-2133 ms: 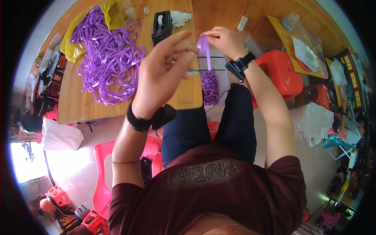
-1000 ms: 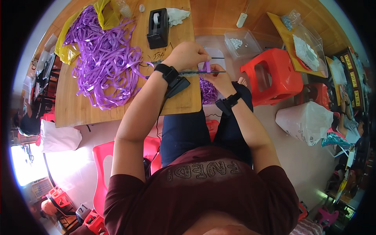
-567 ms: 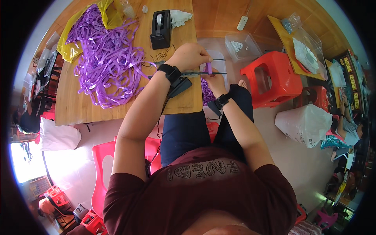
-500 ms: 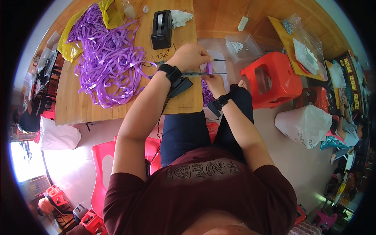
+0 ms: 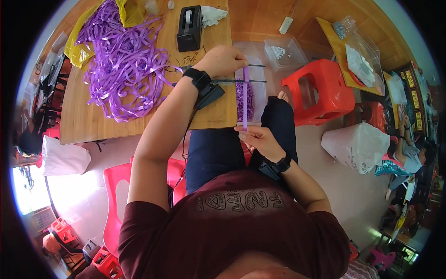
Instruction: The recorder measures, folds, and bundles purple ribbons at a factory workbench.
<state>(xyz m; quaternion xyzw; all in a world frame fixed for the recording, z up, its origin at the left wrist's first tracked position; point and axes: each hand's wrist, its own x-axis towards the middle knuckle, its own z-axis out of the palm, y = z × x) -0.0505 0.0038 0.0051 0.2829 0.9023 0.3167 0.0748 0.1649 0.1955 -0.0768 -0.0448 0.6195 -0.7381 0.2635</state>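
A narrow purple ribbon [image 5: 245,100] runs taut between my two hands, past the table's right edge. My left hand [image 5: 223,61] is closed in a pinch on its far end, beside two thin dark rods [image 5: 258,82] that jut out from the table. The ribbon crosses these rods. With its fingers closed on the near end, my right hand [image 5: 262,142] is above my lap, near the table corner. Under the ribbon stands a clear plastic box [image 5: 261,100] with purple ribbon pieces inside. A big tangled heap of purple ribbon [image 5: 125,74] covers the table's left part.
The wooden table [image 5: 204,116] holds a black tape dispenser [image 5: 189,35], a crumpled white tissue [image 5: 213,15] and a yellow bag [image 5: 79,49]. To the right are a red stool [image 5: 320,93], a clear bin with white pieces [image 5: 288,53] and a white sack [image 5: 355,146].
My right hand has moved away from the rods toward my body, drawing the ribbon out straight. My left hand stays by the rods. The whole view has shifted slightly.
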